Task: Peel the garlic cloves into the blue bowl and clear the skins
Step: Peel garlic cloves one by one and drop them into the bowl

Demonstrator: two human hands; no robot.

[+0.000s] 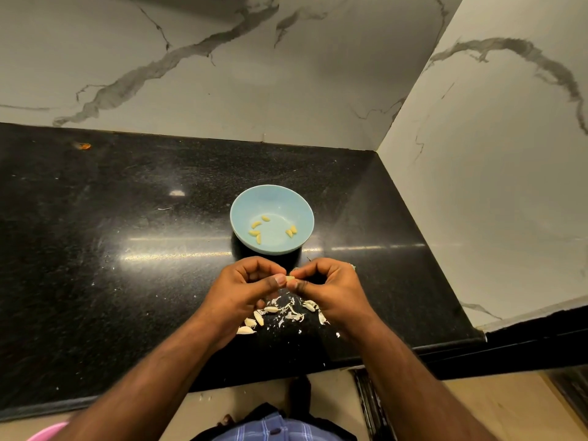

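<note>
Where black counter [95, 249] meets marbled walls [222, 90], both hands [288, 283] pinch one garlic clove [290, 278].

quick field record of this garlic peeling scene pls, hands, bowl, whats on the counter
left hand: pinches the clove with curled fingers
right hand: pinches the same clove from the other side
clove in hands: pale, held above the counter, in front of the bowl
blue bowl: upright on the counter, six peeled cloves inside
counter: black, glossy
skins: white scraps scattered under the hands
unpeeled cloves: a few beside the skins
</note>
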